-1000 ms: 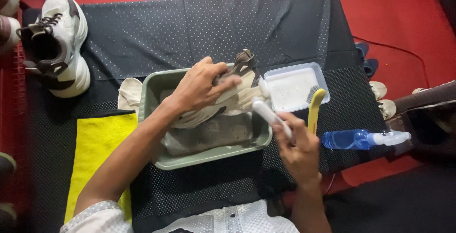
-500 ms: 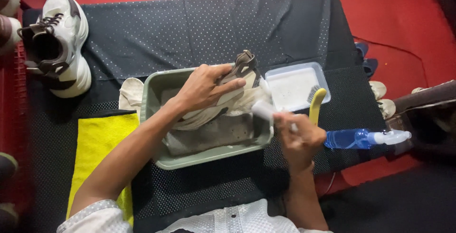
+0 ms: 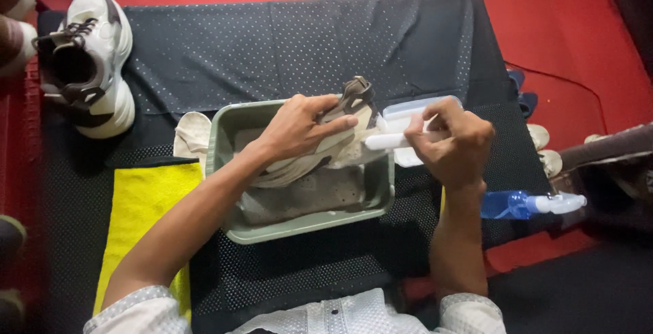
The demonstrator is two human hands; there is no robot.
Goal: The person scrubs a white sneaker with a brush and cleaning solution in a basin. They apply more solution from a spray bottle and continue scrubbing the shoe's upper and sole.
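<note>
Your left hand [image 3: 299,128] is clamped over the shoe [image 3: 326,145], fingers wrapped across its upper and thumb on the near side, holding it tilted on its side inside the green tray [image 3: 299,226]. The shoe's dark heel end sticks up past your fingertips, above the far rim of the tray, while its toe end lies lower, under your wrist. Beneath it, a wet grey cloth [image 3: 306,194] lines the tray bottom.

Your right hand [image 3: 454,142] is closed in a fist around the white brush [image 3: 388,141], gripping its handle so the head points toward your left hand and touches the side of the shoe just beside your left fingertips. Your right fist sits over the clear tub [image 3: 401,108], hiding most of it; only its far edge and left corner show.

Below your right wrist lies a blue spray bottle [image 3: 524,205], with its white nozzle pointing away from you to the right. Just left of your left forearm a yellow towel [image 3: 146,205] lies flat on the black mat [image 3: 306,41]. Beyond that, well away from your left hand, stands a second shoe [image 3: 88,58], upright on its sole.
</note>
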